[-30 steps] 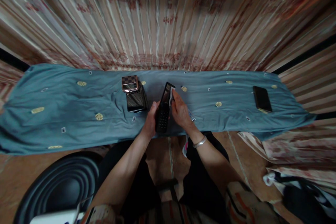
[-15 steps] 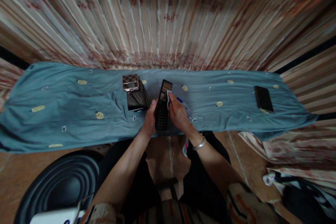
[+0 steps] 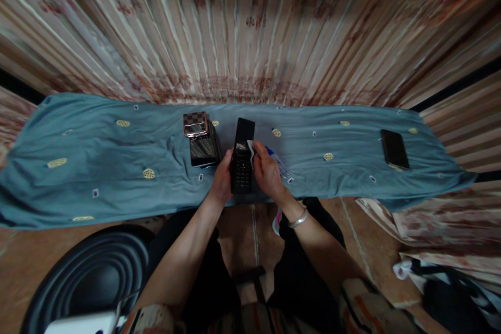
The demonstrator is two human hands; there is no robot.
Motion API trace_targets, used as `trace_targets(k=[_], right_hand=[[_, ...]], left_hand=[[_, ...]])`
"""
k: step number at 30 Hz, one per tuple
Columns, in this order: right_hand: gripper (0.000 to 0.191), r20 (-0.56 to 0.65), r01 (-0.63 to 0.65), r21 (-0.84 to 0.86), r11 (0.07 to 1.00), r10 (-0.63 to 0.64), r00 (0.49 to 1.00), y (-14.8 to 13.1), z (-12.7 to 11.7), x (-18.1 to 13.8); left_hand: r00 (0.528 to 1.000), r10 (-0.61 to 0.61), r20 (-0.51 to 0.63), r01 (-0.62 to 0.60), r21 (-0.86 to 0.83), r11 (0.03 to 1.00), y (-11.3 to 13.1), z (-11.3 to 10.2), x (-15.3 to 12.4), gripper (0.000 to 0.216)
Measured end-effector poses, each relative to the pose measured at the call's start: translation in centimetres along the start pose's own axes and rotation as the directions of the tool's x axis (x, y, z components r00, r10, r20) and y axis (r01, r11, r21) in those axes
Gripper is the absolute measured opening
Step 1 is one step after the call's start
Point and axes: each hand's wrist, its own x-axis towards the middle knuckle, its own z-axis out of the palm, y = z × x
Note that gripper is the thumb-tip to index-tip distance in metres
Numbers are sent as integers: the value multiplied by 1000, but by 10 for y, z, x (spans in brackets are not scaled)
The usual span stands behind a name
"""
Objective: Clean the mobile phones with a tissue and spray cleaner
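Note:
My left hand (image 3: pixel 224 177) grips the left edge of a black flip phone (image 3: pixel 242 175), which is folded open with its screen half pointing away from me and its keypad half near me. A white wipe (image 3: pixel 251 149) is pinched in the fingers of my right hand (image 3: pixel 267 168), against the right side of the phone by the hinge. Just beyond my right hand lies a clear plastic packet with a blue end (image 3: pixel 278 162), partly hidden by that hand. Left of the phone, a checked folding phone (image 3: pixel 195 124) rests partly on a stack of dark phones (image 3: pixel 204 149).
A blue-green patterned cloth (image 3: pixel 117 151) covers the narrow table. One dark phone (image 3: pixel 394 148) lies at its right end. Behind hangs a pleated curtain (image 3: pixel 250 36). A black ringed round object (image 3: pixel 94 276) stands on the floor at lower left, with a white object (image 3: pixel 82 323) before it.
The flip phone has turned slightly, so its screen half leans less to the right. My right hand and the wipe have shifted slightly down, towards the hinge. My left hand keeps its grip.

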Motion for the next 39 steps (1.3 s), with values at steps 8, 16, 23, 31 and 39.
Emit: trace_targets(k=[8, 16, 23, 31, 39], right_hand=[[31, -61, -75, 197, 977, 89, 994, -3, -5, 3], [26, -82, -15, 144, 989, 27, 996, 0, -12, 7], [28, -38, 30, 84, 996, -27, 999, 0, -14, 12], [32, 51, 113, -74, 991, -109, 993, -1, -14, 12], [34, 57, 199, -186, 962, -191, 980, -8, -6, 11]], left_hand=[[996, -89, -20, 87, -107, 990, 7, 1, 1, 32], [993, -107, -46, 98, -158, 983, 6, -1, 6, 31], [995, -60, -78, 51, -106, 993, 5, 2, 11, 29], [997, 22, -73, -26, -45, 999, 0, -3, 14, 21], [998, 56, -23, -56, 2, 998, -4, -2, 14, 20]])
